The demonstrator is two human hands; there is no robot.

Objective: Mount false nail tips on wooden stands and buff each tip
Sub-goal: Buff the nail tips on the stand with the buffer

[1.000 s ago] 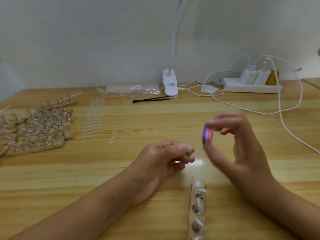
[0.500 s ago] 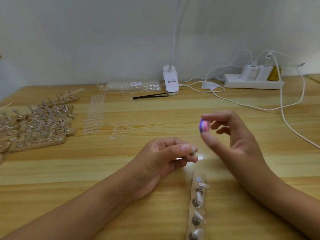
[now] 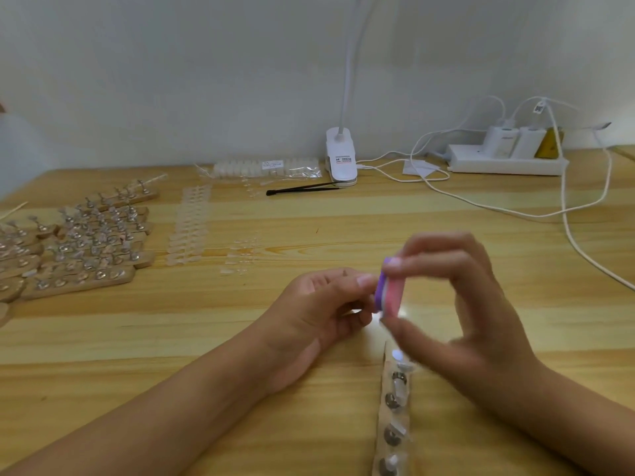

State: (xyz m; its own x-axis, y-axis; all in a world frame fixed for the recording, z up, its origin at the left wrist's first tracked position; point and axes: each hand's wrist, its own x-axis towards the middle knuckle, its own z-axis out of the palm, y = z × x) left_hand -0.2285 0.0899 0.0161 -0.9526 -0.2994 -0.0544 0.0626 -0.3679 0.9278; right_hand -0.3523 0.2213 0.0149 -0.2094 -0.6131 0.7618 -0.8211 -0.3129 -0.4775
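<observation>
Your right hand point(image 3: 474, 314), pinching the buffer block point(image 3: 390, 291), has dropped against your left hand point(image 3: 319, 314), whose pinch hides the nail tip: buffing starts.

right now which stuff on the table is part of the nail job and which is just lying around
In use: buffer block in right hand; left hand; near wooden stand; filled stands; loose tips.
Lying about: tweezers; lamp clip; power strip.
</observation>
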